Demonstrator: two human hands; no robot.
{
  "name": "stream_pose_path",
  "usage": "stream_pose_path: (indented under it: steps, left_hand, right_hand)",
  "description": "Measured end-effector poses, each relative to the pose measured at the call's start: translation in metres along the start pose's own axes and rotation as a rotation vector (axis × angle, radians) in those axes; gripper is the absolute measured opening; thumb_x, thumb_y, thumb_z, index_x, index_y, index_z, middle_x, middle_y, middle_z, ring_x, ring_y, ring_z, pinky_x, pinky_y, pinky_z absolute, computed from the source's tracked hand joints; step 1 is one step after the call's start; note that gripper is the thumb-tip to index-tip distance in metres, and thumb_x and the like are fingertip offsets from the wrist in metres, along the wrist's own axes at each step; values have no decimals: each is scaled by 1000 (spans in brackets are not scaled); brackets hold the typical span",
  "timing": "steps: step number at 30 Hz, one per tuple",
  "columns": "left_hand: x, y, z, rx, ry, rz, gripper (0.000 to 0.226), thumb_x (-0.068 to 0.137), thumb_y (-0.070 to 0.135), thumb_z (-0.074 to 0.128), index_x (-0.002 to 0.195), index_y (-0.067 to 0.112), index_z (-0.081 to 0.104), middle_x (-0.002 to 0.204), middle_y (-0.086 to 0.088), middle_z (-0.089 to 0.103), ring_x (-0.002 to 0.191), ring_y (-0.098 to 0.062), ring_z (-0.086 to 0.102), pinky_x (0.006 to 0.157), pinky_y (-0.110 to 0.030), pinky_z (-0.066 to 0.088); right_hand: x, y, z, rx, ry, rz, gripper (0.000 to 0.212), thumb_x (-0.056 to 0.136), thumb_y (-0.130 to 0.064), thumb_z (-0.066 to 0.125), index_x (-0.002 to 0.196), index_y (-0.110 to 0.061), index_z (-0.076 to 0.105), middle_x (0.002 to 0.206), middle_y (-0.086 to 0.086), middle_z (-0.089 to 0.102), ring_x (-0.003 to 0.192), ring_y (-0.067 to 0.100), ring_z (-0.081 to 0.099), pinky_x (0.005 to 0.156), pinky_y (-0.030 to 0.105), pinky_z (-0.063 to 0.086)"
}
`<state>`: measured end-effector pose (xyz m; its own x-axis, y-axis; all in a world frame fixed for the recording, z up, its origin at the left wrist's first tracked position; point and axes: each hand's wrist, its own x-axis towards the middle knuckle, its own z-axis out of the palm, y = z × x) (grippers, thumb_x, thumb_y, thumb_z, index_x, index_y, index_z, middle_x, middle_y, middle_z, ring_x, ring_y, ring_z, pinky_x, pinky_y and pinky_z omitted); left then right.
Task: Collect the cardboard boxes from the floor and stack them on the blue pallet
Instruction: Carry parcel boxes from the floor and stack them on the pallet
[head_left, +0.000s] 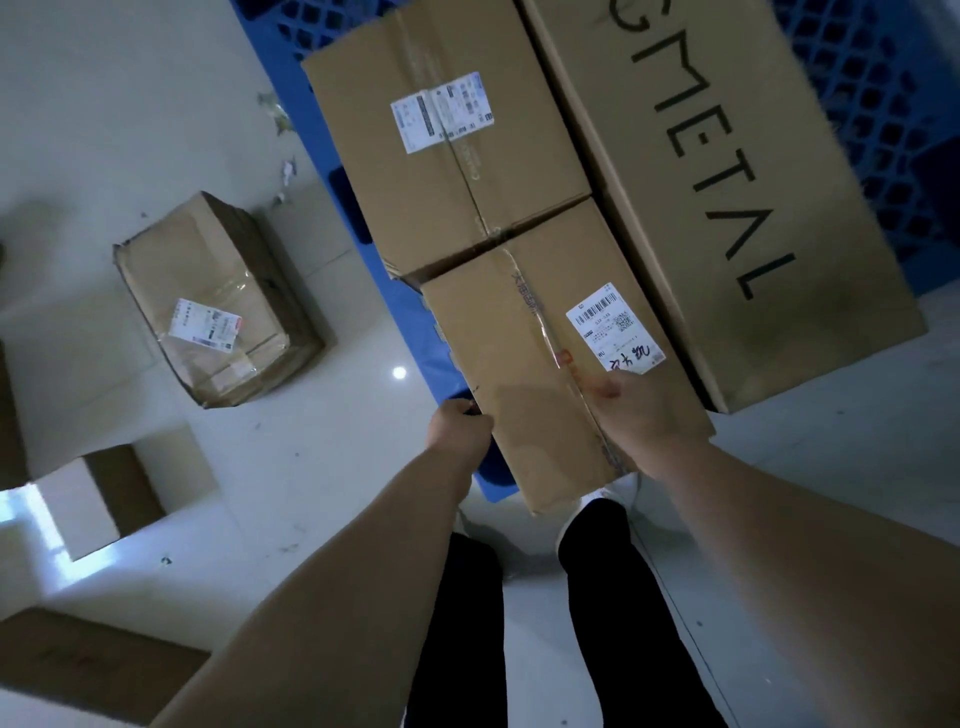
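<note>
held box (524, 364): brown cardboard, taped seam, near end sticks out past the pallet's near edge; far end butts a second box
left hand (460, 428): fingers curled onto held box's near-left edge, clamped
right hand (636, 415): palm flat on held box top, near-right, fingers hooked over the edge
label on held box (615, 327): white, barcode, QR code, red-black handwriting, not readable
second box (447, 156): on blue pallet (291, 31), white shipping labels, print too small
big box (727, 197): right, printed "METAL", leading letters cut off
crushed box (218, 301): on floor (130, 104), left, white label, unreadable
white box (98, 499): near-left floor
</note>
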<state>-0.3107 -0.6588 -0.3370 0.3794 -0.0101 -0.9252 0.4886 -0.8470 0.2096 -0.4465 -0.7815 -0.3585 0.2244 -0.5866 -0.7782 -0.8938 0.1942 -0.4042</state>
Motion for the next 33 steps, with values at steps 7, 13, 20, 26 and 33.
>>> stream_pose_path:
  steps: [7, 13, 20, 26, 33]
  left_hand:
    - [-71, 3, -89, -92, -30, 60, 36, 94, 9, 54, 128, 17, 55, 115, -9, 61, 98, -23, 58, 84, -38, 49]
    - [-126, -13, -162, -152, -52, 104, 31, 95, 10, 54, 125, 16, 58, 111, -6, 62, 96, -19, 60, 81, -35, 49]
    - [-181, -44, -235, -235, 2, 204, 24, 96, 9, 51, 117, 16, 60, 107, -5, 61, 95, -20, 59, 85, -37, 47]
    - [-223, -79, -258, -370, 52, 257, 30, 96, 7, 52, 123, 15, 61, 108, -4, 62, 95, -19, 61, 81, -35, 48]
    - [-282, -140, -246, -481, 118, 263, 20, 96, 8, 51, 110, 15, 63, 105, -5, 60, 95, -21, 59, 88, -39, 49]
  right_hand:
    - [-77, -44, 5, 176, 4, 0, 17, 90, -23, 55, 93, -18, 70, 79, 3, 70, 77, 22, 64, 72, 33, 52]
    - [-144, -85, 3, 284, 16, -43, 13, 89, -13, 57, 91, -13, 70, 80, 1, 69, 82, 19, 65, 71, 28, 48]
    - [-223, -128, 16, 227, 0, -118, 19, 87, -11, 57, 85, -27, 66, 83, -6, 69, 91, 18, 68, 68, 24, 45]
    - [-279, -148, 27, 107, -63, -265, 17, 93, -10, 53, 92, -22, 64, 90, -3, 69, 84, 12, 67, 62, 17, 44]
    - [-330, -129, 35, -21, -136, -393, 19, 93, -9, 52, 100, -18, 67, 96, 0, 70, 89, 14, 67, 71, 22, 50]
